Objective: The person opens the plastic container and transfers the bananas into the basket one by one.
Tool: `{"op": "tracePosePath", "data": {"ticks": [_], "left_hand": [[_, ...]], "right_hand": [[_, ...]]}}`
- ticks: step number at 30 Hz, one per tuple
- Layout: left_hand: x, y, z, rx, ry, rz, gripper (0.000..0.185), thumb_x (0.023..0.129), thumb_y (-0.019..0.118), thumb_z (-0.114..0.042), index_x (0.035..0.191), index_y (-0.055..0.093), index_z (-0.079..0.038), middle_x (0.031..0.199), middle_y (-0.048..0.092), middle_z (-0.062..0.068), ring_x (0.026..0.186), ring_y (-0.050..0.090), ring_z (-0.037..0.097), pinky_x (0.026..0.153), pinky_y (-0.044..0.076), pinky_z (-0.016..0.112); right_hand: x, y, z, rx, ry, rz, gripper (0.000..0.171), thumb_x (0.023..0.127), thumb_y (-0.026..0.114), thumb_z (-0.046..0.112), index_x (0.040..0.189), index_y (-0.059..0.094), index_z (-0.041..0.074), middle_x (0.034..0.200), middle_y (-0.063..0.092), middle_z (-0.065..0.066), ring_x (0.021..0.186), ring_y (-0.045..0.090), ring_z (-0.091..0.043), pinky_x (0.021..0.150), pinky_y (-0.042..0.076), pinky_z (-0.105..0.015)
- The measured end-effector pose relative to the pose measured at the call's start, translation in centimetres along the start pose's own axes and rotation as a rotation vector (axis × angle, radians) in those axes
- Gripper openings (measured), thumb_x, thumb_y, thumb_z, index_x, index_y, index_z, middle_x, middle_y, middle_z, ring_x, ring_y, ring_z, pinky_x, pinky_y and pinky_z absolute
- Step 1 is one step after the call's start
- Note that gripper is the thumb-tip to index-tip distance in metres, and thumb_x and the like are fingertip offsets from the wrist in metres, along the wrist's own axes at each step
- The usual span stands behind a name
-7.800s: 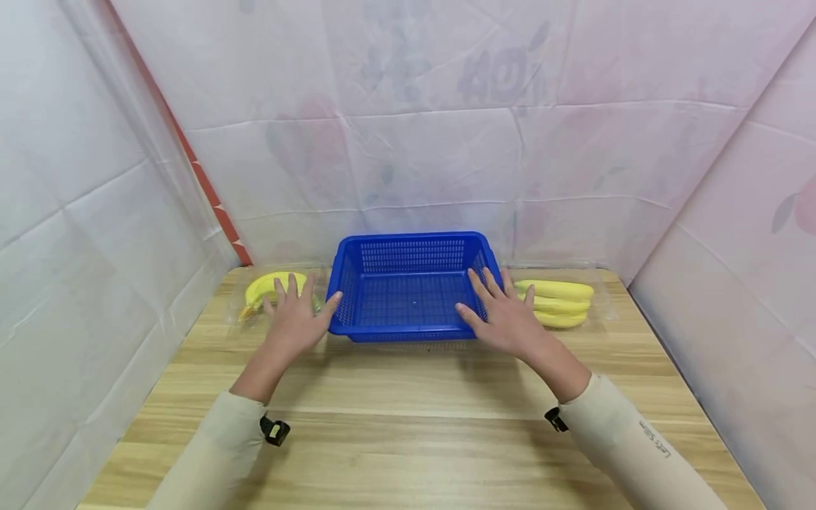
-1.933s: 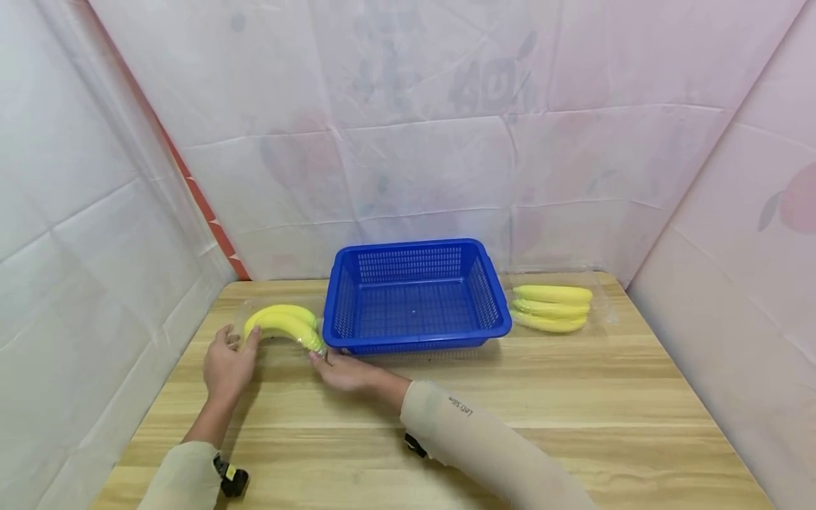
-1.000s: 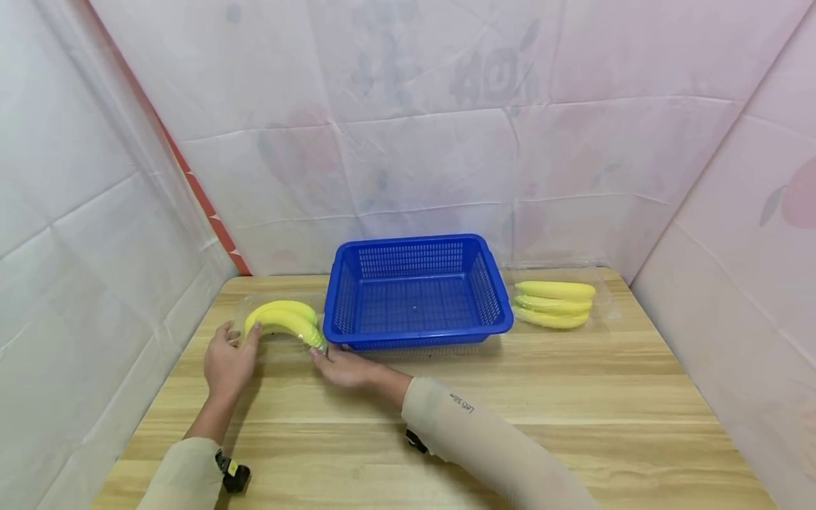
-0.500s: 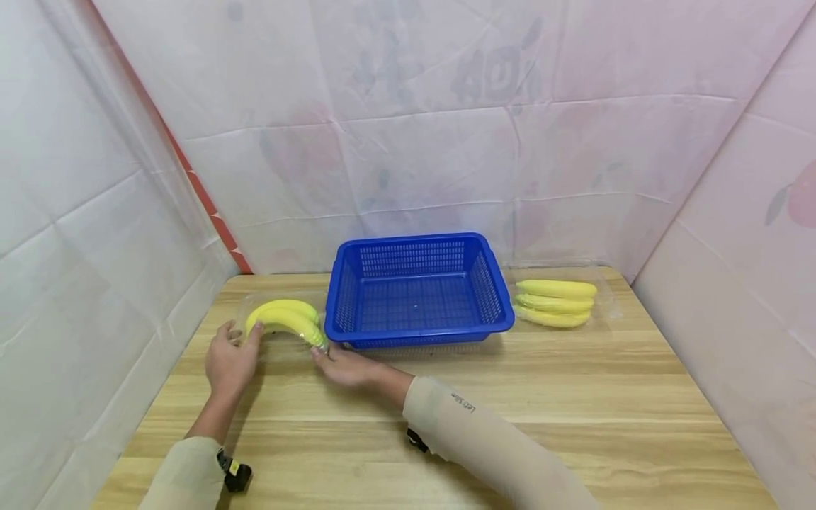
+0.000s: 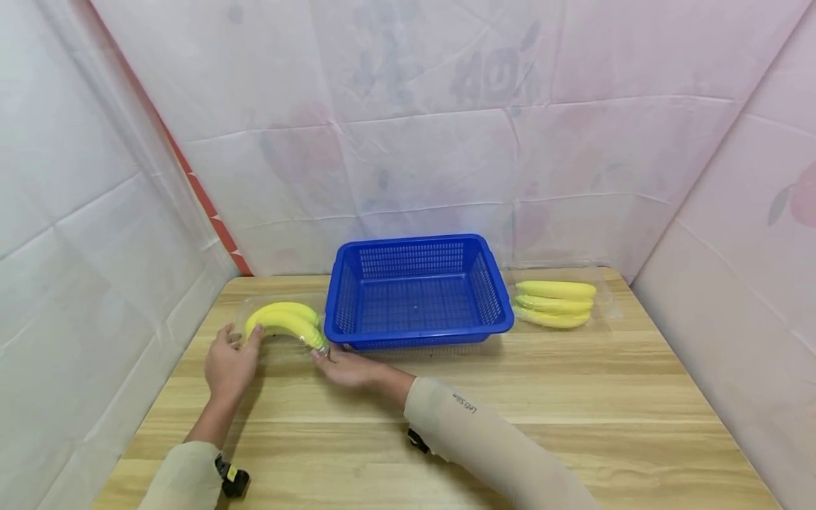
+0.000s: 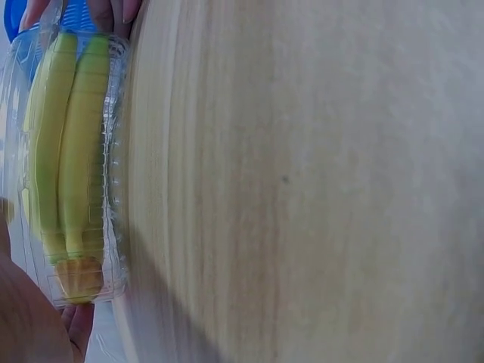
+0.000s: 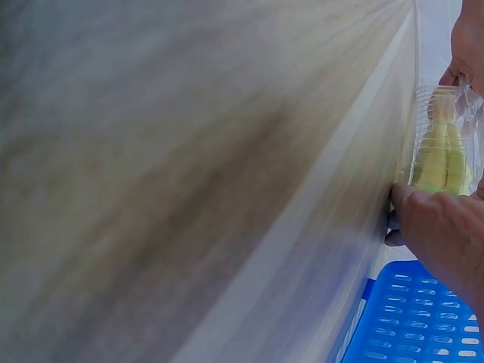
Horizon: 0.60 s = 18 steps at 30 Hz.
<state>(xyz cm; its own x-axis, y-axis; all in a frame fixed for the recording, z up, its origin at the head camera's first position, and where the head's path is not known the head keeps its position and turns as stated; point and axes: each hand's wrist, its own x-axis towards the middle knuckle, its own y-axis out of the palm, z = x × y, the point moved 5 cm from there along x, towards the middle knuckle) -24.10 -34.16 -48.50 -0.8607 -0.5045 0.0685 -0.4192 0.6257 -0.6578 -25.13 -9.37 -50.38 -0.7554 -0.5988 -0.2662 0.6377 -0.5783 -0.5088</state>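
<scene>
Both hands grip one clear banana box (image 5: pixel 280 322) by its ends, left hand (image 5: pixel 228 363) outermost, right hand (image 5: pixel 344 366) beside the blue basket (image 5: pixel 417 333), steadying it on the counter (image 5: pixel 574 397).

The left hand (image 5: pixel 228 363) and the right hand (image 5: pixel 346 367) lie low near the desk's far-left corner, fingers curled, right forearm crossing leftward.

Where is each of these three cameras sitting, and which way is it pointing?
Head: worn on the head, looking forward and down at the table, blue basket, both forearms, left hand and right hand.
Left wrist: low by the table, facing the clear banana box; part of that hand shows.
Right wrist: low, facing the box's other end and the basket; fingers show.
Shared: all three show the banana box and basket.
</scene>
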Motion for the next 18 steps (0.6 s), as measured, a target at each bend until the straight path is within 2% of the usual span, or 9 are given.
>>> {"op": "tracePosePath", "data": {"ticks": [10,18], "left_hand": [[-0.1,-0.08,-0.1,0.01,0.01,-0.009,0.087,0.103,0.057,-0.061,0.161,0.04,0.002,0.148,0.06,0.033,0.134,0.06,0.052,0.115,0.043,0.066],[-0.15,-0.13,-0.07,0.025,0.001,0.016,0.089,0.104,0.054,-0.063,0.162,0.038,0.002,0.149,0.058,0.034,0.135,0.058,0.053,0.115,0.041,0.068]], "right_hand": [[-0.08,-0.02,-0.03,-0.031,-0.003,0.003,0.084,0.112,0.021,0.064,0.173,0.004,0.008,0.179,0.018,-0.018,0.168,0.01,-0.037,0.138,0.015,-0.051],[0.05,0.08,-0.11,-0.006,-0.002,0.009,0.083,0.112,0.023,0.064,0.173,0.007,0.011,0.18,0.017,-0.015,0.169,0.009,-0.037,0.138,0.014,-0.053]]}}
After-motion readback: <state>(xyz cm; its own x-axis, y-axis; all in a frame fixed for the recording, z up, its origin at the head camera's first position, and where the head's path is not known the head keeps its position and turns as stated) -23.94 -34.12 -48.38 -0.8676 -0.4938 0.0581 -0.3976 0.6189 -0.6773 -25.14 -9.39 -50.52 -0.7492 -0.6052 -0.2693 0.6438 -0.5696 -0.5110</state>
